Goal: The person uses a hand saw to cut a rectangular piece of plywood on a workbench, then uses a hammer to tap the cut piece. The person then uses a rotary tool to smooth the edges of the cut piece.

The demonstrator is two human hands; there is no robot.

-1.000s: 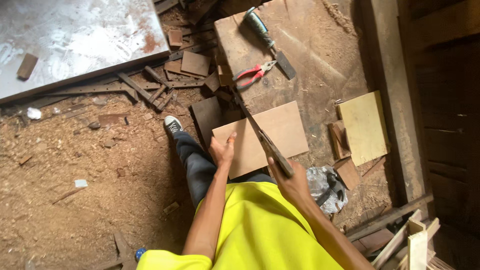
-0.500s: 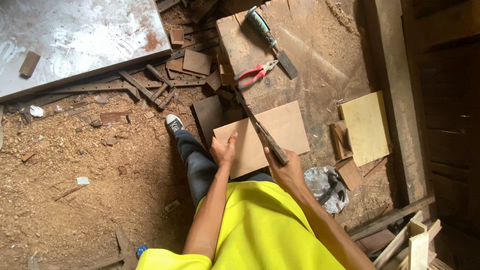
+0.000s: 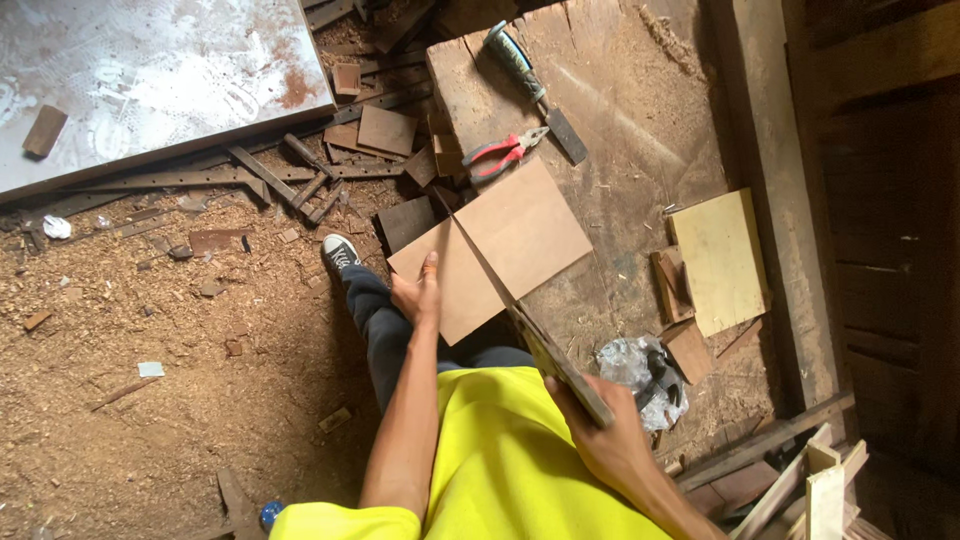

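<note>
1. On the far left we have a pale metal sheet (image 3: 150,70) lying on the sawdust-covered floor (image 3: 150,400), with dark wood offcuts (image 3: 300,180) scattered along its edge.
2. Our left hand (image 3: 420,295) lies flat and open on the near-left corner of the brown board (image 3: 500,245), fingers spread and pressing down. We judge this pressure should stay firm, with the fingers well clear of the cut line.
3. The board rests on the worktop (image 3: 620,130), its left part overhanging the edge above our knee and shoe (image 3: 340,252).
4. The handsaw (image 3: 530,320) runs diagonally across the board, the blade seated in the cut. We judge long, straight strokes along that line, with light force, give the cleanest result.
5. Our right hand (image 3: 600,430) is closed around the saw handle, near our yellow shirt (image 3: 500,460).
6. Beyond the board lie red-handled pliers (image 3: 505,152) and a chisel (image 3: 530,85), both well apart from the saw.
7. To the right sit a crumpled plastic bag (image 3: 640,365) and a yellow block (image 3: 720,260), beside a wooden beam (image 3: 770,200).
</note>
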